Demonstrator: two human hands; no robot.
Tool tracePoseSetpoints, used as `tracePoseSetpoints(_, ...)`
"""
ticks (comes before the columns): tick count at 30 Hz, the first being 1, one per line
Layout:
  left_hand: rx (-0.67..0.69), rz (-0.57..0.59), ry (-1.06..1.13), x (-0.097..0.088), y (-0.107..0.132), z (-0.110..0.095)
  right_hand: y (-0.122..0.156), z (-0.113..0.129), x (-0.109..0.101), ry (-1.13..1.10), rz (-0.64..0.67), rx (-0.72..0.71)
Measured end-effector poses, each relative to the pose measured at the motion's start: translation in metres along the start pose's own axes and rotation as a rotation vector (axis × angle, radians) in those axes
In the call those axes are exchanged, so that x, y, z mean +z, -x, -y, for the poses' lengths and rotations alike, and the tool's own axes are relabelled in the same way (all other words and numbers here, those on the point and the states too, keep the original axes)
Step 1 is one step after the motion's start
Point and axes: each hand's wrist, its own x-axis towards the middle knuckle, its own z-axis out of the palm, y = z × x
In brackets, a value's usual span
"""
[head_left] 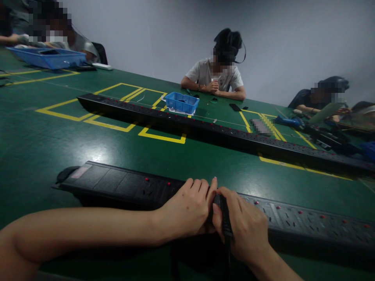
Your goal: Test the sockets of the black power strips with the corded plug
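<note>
A long black power strip (114,180) with red dots beside its sockets lies across the table in front of me. My left hand (189,205) is laid over its middle, fingers closed over the far edge. Right beside it, my right hand (249,222) grips a black plug (225,216) between thumb and fingers, and a dark cord runs down from it. The plug's front end is at the strip's top face. My fingers hide the contact, so I cannot tell whether it sits in a socket.
Another long black power strip (205,127) lies farther back on the green table (114,148), across yellow tape outlines. Behind it stands a small blue basket (182,104). A larger blue tray (47,58) is far left. Other people sit around the table, one person (216,76) directly opposite.
</note>
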Motion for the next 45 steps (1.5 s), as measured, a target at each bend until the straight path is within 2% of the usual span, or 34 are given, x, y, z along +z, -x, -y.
tracePoseSetpoints(45,0.000,0.005,-0.006,0.0003,-0.0007,-0.0003,0.0012,0.0001,0.0009,-0.012,0.025,0.018)
